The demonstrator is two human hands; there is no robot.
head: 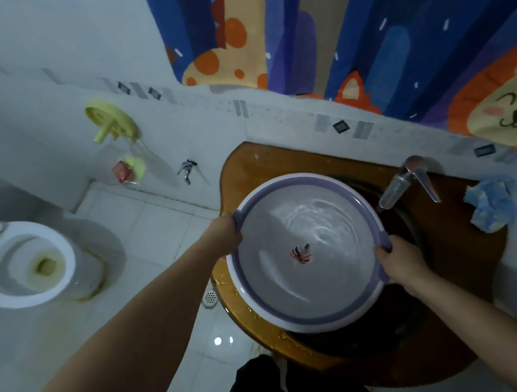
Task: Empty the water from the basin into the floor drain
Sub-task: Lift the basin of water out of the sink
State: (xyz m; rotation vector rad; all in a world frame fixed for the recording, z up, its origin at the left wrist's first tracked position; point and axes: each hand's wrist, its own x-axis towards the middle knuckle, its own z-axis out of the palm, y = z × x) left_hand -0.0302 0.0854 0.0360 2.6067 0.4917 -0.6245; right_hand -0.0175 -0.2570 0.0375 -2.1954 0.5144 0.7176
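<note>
Head: left hand (222, 234), right hand (398, 263) grip basin (295, 180) rim; drain (210, 298) near.

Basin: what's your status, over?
Left hand, right hand gripping round purple-rimmed plastic basin. Water inside, unpoured. Round metal floor drain below left, nothing covering it.

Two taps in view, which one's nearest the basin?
The chrome lever faucet on the amber sink counter, just off the far-right rim of the basin. The other, a small wall tap, sits low on the tiled wall, further left.
</note>
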